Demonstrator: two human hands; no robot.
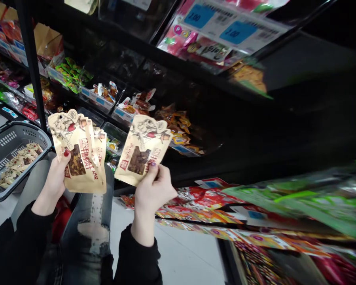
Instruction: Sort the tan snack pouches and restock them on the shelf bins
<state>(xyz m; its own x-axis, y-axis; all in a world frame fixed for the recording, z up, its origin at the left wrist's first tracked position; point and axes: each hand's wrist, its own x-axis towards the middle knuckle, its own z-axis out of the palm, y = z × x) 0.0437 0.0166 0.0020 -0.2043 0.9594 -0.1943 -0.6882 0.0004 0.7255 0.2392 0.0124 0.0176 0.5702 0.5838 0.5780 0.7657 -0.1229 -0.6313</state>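
Note:
My left hand point(53, 180) grips a fanned stack of tan snack pouches point(78, 152) by their lower left edge, thumb on the front. My right hand point(152, 190) pinches a single matching tan pouch point(144, 148) at its bottom corner. Each pouch has a clear window showing dark pieces, with red lettering and a cartoon print on top. Both hands are held up in front of dark store shelves, the two sets of pouches a short gap apart. Black sleeves cover both wrists.
A grey shopping basket point(6, 138) with more tan pouches sits at the left by my knee in torn jeans point(91, 221). Shelves of packaged snacks point(106, 95) with blue price tags point(237, 31) rise ahead. More coloured packets point(225, 209) fill low shelves at right.

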